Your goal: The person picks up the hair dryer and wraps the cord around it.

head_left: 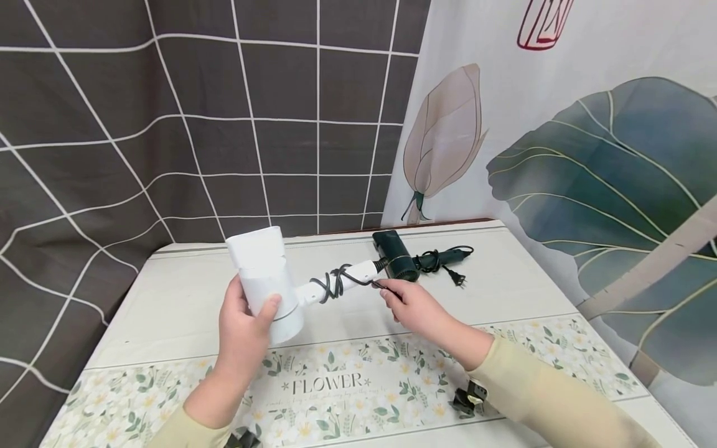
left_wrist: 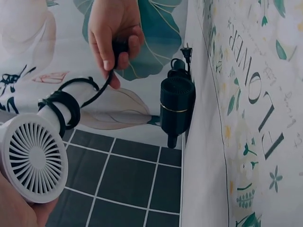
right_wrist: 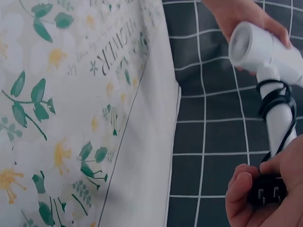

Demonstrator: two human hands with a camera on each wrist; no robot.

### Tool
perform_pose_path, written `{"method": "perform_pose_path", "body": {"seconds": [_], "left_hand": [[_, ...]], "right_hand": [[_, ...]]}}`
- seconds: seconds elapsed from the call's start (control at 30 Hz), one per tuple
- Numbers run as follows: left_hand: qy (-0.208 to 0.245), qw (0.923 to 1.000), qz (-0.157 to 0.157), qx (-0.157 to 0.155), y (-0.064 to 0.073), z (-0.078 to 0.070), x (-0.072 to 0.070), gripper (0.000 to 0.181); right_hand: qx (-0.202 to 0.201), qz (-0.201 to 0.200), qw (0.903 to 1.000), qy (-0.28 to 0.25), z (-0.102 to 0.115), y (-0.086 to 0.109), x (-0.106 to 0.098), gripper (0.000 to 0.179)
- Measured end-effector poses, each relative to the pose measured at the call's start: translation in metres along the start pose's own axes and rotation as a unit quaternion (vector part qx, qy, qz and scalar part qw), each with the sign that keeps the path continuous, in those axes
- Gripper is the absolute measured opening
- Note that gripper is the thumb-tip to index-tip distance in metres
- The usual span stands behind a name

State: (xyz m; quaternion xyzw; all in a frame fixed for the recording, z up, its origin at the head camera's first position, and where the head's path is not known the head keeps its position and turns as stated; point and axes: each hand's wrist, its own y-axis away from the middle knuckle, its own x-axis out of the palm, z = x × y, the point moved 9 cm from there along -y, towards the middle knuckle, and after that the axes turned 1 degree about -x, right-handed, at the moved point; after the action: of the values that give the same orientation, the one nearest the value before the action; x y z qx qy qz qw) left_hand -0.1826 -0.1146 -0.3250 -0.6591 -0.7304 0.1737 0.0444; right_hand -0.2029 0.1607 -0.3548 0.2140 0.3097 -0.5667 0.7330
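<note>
A white hair dryer (head_left: 263, 274) is held above the table by my left hand (head_left: 243, 323), its thumb and fingers wrapped around the barrel. In the left wrist view the dryer's round slotted vent (left_wrist: 35, 158) shows. Its black cord (head_left: 336, 283) is wound in several turns around the white handle. My right hand (head_left: 417, 308) pinches the cord's end just beyond the handle. The right wrist view shows the two-pin plug (right_wrist: 267, 191) inside that hand's curled fingers. Behind the right hand lies a dark green hair dryer (head_left: 394, 255) on the table.
The dark dryer's own cord is bundled about its handle, with its plug (head_left: 455, 277) lying on the cloth. A flower-printed tablecloth (head_left: 185, 292) covers the table. Behind hang a dark gridded curtain (head_left: 280, 149) and a lotus-patterned one (head_left: 560, 249).
</note>
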Motion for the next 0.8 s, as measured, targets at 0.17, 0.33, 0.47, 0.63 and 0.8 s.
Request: {"method": "perform_pose_path", "body": {"seconds": [0.17, 0.33, 0.47, 0.63, 0.8], "left_hand": [[-0.021, 0.9996, -0.015, -0.007, 0.001, 0.003, 0.0, 0.067], [-0.053, 0.9984, 0.0, -0.016, 0.003, 0.004, 0.008, 0.074], [-0.076, 0.9966, 0.018, -0.026, 0.006, 0.001, 0.016, 0.08], [-0.079, 0.9963, 0.028, -0.022, 0.01, 0.0, 0.025, 0.087], [-0.053, 0.9981, 0.019, -0.024, 0.012, 0.005, 0.028, 0.092]], "right_hand": [[-0.039, 0.013, 0.9963, 0.076, 0.016, 0.007, 0.009, 0.037], [-0.074, 0.023, 0.9872, 0.139, 0.031, 0.017, 0.019, 0.038], [-0.071, 0.04, 0.9869, 0.139, 0.042, 0.021, 0.025, 0.039], [-0.002, 0.074, 0.9965, -0.039, 0.038, 0.015, 0.035, 0.042], [0.038, 0.057, 0.976, -0.207, 0.034, 0.008, 0.042, 0.045]]}}
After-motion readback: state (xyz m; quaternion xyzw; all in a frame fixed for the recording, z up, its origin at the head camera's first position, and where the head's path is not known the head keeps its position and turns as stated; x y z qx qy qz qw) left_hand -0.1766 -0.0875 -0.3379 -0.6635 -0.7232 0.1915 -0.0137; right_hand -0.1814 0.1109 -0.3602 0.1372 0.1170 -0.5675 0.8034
